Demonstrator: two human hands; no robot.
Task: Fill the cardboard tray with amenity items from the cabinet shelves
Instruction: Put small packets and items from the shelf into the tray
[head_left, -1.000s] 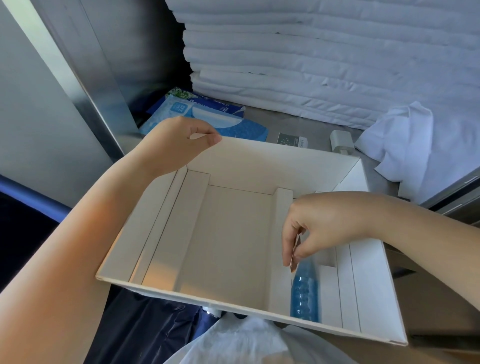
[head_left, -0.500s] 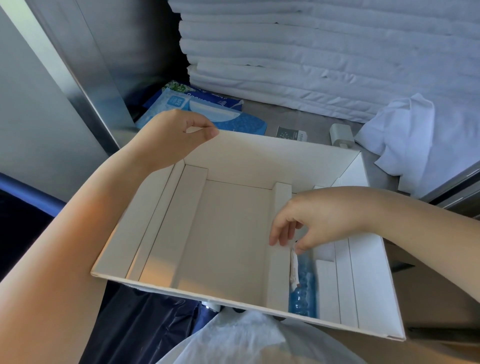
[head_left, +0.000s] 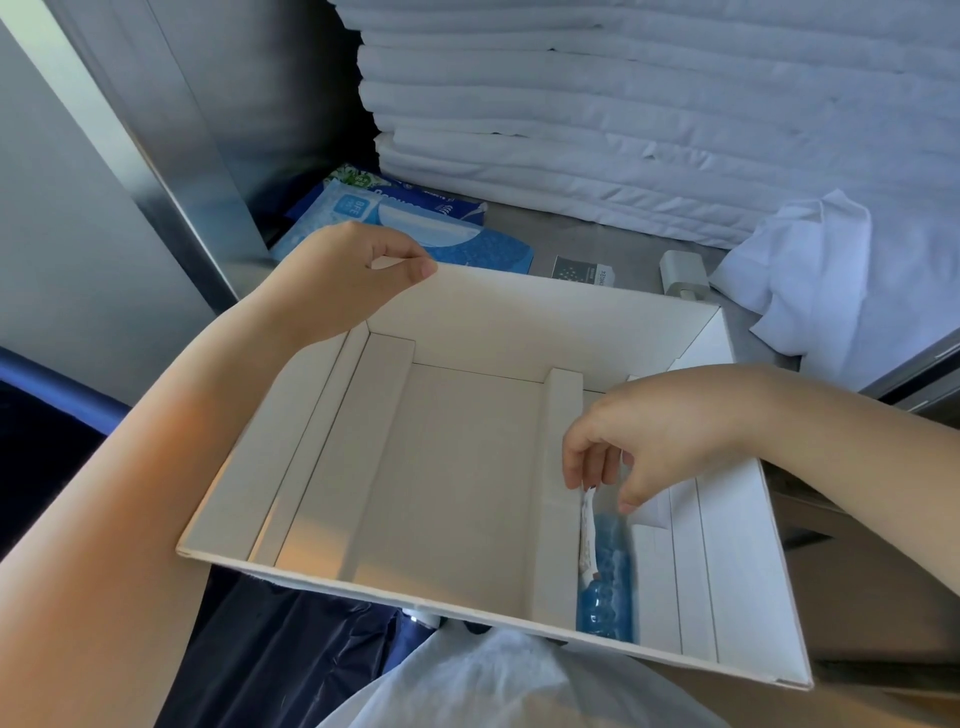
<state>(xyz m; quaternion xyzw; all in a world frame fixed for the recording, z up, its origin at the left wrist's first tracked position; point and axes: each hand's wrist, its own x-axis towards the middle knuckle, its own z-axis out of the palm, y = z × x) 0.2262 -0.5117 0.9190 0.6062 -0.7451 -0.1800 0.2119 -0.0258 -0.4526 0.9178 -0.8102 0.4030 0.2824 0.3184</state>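
Where the left hand (head_left: 343, 275) grips: the far left corner of the cardboard tray (head_left: 545, 322), thumb flat on the inner face of the far wall, fingers curled over the rim behind it.
Metal post (head_left: 171, 171): outward of the left forearm, slanting up and away from it.
Blue wipe packs (head_left: 415, 228): just beyond the left hand's knuckles, lying flat on the shelf, partly hidden by that hand.
Tray compartments: a wide bare one between the two hands; narrow slots under the right hand.
Blue packet (head_left: 608, 582): in the narrow slot straight below the right hand's fingertips, lying lengthwise, its white edge strip pointing up towards them.
Right hand (head_left: 670, 431): over the tray's right side, fingers and thumb curled downward with the packet's top end between them; whether they pinch it or only hover at it, I cannot tell.
Small grey card (head_left: 582, 270): on the shelf beyond the tray's far wall, between the two hands.
White block (head_left: 683, 273): on the shelf beyond the right hand, just beside the card.
Folded white linen (head_left: 649, 130): stacked high at the back, well beyond both hands.
Crumpled white cloth (head_left: 831, 275): beyond the right forearm, outward of the right hand.
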